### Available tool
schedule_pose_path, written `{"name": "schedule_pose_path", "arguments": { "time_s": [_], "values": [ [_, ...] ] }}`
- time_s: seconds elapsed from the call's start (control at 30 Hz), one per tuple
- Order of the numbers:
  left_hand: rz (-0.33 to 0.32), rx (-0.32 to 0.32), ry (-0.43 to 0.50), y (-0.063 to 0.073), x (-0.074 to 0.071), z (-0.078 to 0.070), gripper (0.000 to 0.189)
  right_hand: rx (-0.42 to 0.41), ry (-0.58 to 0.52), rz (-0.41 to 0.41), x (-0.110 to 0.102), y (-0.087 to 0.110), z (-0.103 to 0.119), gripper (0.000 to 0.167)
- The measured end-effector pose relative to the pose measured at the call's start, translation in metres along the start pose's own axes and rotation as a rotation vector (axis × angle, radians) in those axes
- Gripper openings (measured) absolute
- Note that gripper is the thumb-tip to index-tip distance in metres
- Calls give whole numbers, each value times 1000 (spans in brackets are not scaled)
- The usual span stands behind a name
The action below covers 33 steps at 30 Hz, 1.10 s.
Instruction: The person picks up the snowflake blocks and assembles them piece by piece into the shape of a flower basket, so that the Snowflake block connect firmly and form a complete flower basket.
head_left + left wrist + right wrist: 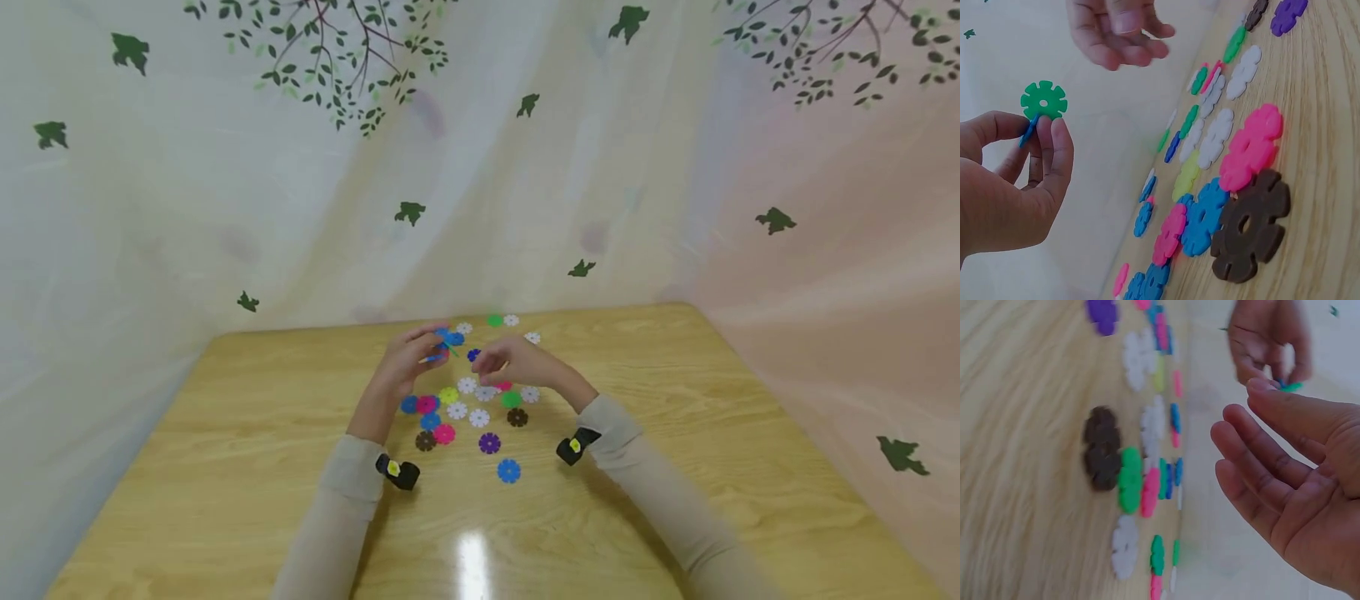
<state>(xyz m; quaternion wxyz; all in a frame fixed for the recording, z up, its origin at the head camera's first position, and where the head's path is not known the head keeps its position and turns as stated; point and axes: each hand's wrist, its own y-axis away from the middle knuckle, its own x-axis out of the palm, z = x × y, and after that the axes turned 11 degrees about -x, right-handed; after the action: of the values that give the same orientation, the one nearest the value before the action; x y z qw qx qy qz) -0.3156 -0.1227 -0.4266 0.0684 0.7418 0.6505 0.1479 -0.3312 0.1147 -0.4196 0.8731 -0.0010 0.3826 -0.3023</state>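
Note:
My left hand [401,362] is raised above the far left part of the scattered discs. Between its thumb and fingertips it pinches a blue notched plastic disc [1027,134], seen edge-on. A green notched disc [1034,94] stands up from the blue one, the two meeting at their edges. To the right, my right hand [1291,487] hovers over the discs with loosely bent fingers and nothing in its grasp. Below the hands lie a brown disc [1269,203], a pink disc [1260,140] and a yellow disc [448,395].
Several more notched discs lie about the wooden table [240,467], some overlapping. Nearest the body are a blue disc [504,477] and a purple disc [483,447]. A pale cloth [480,208] with printed leaves and birds hangs behind the table's far edge.

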Motion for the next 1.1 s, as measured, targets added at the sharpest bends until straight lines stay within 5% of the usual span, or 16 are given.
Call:
{"name": "schedule_pose_path", "arguments": {
  "time_s": [0.23, 0.63, 0.93, 1.1],
  "values": [
    [23, 1, 2, -6, -8, -1, 38, 39, 79, 145, 13, -2, 1, 17],
    [48, 1, 27, -16, -25, 8, 45, 110, 175, 224, 32, -8, -7, 18],
    [21, -23, 51, -19, -22, 8, 43, 143, 41, 172, 29, -1, -10, 16],
    [13, -4, 36, -19, -23, 1, 43, 107, -16, 34, 18, -1, -14, 8]
  ]
}}
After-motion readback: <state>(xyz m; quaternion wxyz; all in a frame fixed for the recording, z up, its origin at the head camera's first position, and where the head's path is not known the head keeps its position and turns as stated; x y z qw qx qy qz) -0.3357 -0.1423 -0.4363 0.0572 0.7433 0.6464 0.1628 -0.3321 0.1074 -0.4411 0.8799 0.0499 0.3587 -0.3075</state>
